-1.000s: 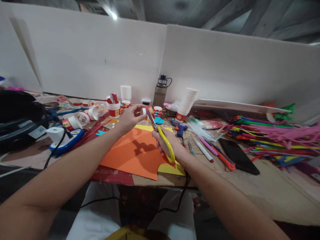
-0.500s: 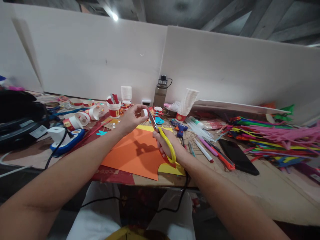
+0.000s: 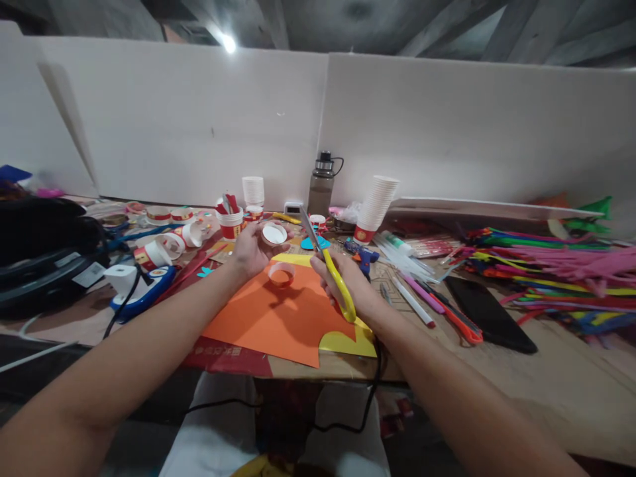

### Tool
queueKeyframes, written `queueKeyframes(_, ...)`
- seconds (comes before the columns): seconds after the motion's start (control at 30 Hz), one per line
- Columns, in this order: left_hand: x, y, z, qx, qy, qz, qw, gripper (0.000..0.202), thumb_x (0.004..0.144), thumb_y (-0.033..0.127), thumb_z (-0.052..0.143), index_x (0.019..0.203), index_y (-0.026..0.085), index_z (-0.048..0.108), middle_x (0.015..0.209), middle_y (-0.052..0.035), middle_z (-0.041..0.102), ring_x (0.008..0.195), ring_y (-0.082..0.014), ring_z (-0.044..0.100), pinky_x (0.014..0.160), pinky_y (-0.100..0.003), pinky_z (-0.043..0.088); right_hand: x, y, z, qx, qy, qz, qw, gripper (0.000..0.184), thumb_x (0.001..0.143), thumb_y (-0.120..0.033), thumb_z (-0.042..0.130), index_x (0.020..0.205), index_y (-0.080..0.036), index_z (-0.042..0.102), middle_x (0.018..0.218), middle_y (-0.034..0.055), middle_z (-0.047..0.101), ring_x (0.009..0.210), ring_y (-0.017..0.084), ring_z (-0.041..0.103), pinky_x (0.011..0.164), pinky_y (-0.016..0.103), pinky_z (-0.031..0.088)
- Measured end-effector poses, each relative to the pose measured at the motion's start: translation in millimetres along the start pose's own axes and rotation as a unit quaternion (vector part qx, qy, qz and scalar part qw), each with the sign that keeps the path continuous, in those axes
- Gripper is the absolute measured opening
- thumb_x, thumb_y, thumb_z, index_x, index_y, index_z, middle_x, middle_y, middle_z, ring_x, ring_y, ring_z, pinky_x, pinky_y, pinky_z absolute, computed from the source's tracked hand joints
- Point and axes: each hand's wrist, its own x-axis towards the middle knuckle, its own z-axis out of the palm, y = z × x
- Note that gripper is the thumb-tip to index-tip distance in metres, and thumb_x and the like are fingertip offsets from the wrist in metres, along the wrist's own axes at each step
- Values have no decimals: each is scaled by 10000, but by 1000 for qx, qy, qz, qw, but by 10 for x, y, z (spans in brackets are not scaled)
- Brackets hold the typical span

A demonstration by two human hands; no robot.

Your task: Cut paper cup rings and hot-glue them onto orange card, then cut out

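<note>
My left hand (image 3: 253, 248) grips a small white paper cup piece (image 3: 274, 233), its round open end facing me. Just below it a cut ring of cup (image 3: 281, 273) with a red band lies on the orange paper sheet (image 3: 278, 311). My right hand (image 3: 342, 281) is closed round the yellow-handled scissors (image 3: 330, 271), whose blades point up and away towards the cup piece. A yellow sheet (image 3: 348, 341) sticks out from under the orange one.
Cut cups (image 3: 159, 252) and a red cup of tools (image 3: 231, 222) lie at the left, with a white-blue device (image 3: 142, 288). A bottle (image 3: 322, 182), stacked cups (image 3: 376, 205), a blue glue gun (image 3: 362, 255), pens (image 3: 412, 298), a phone (image 3: 489, 311) and pipe cleaners (image 3: 551, 265) fill the right.
A ring has come off the cup and now lies on the orange sheet. My left hand has turned the remaining cup piece to face me; the scissors have drawn back slightly.
</note>
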Motion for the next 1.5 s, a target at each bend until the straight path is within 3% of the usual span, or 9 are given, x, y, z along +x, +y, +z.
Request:
queueKeyframes(0.17, -63, 2, 92, 11, -39, 17, 999, 228, 832, 280, 515, 986, 164, 636, 958, -77, 726, 917, -216, 699, 818, -394, 580, 41, 43, -78, -117, 49, -121, 984, 248, 855, -457, 560, 875, -219, 497, 747, -29, 530, 678, 129, 488, 651, 255, 421)
queueKeyframes(0.33, -109, 20, 136, 28, -53, 36, 998, 206, 895, 341, 546, 1026, 207, 632, 1025, -44, 716, 903, -176, 701, 847, -355, 576, 50, 41, -86, -132, 55, -136, 980, 248, 887, -451, 524, 940, -210, 502, 802, -6, 551, 742, 155, 501, 696, 268, 406)
queueKeyframes(0.5, -119, 36, 191, -13, 9, 0, 1000, 289, 905, 449, 566, 1006, 184, 624, 1015, -69, 723, 953, -190, 711, 737, -240, 593, 61, 16, -100, -169, 51, -131, 976, 316, 882, -447, 549, 1066, -191, 526, 1009, 80, 607, 908, 206, 550, 815, 311, 418)
queueKeyframes(0.63, -137, 64, 222, -22, 22, 0, 1000, 279, 894, 429, 593, 940, 155, 620, 1019, -90, 722, 1033, -210, 691, 834, -258, 592, 105, 66, -123, -197, 70, -99, 973, 299, 889, -450, 535, 1045, -194, 538, 935, 79, 633, 817, 206, 566, 741, 305, 416)
queueKeyframes(0.8, -162, 53, 185, 4, -72, 48, 996, 195, 856, 305, 659, 996, 174, 621, 1121, -78, 692, 1114, -225, 653, 982, -346, 537, 148, 145, -139, -178, 89, -109, 974, 255, 895, -422, 522, 1020, -202, 556, 825, 38, 644, 724, 179, 564, 685, 275, 392)
queueKeyframes(0.93, -170, -8, 160, 1, -102, 64, 993, 363, 739, 310, 784, 1051, 237, 612, 1182, -27, 648, 1077, -206, 644, 857, -315, 571, 144, 135, -126, -216, 95, -140, 962, 239, 890, -417, 513, 963, -198, 571, 810, 34, 625, 716, 177, 533, 671, 271, 369)
queueKeyframes(1.03, -173, -55, 176, 8, -95, 102, 990, 493, 641, 212, 844, 1072, 252, 610, 1135, -9, 647, 993, -162, 641, 778, -253, 562, 131, 109, -109, -273, 106, -156, 943, 247, 888, -421, 515, 936, -188, 580, 793, 42, 599, 730, 188, 510, 672, 281, 353)
queueKeyframes(1.2, -179, -100, 216, 43, -95, 140, 985, 566, 579, 95, 842, 1061, 227, 577, 1133, -23, 646, 985, -158, 625, 864, -298, 533, 102, 99, -78, -317, 109, -159, 928, 273, 896, -413, 520, 1022, -185, 600, 894, 68, 601, 777, 197, 516, 710, 294, 369)
queueKeyframes(1.5, -219, -108, 251, 65, -94, 139, 984, 530, 596, 96, 821, 1042, 196, 554, 1083, -25, 640, 947, -143, 623, 870, -299, 522, 64, 116, -35, -337, 127, -118, 926, 342, 902, -428, 502, 1153, -211, 589, 968, 93, 570, 817, 206, 542, 735, 301, 411)
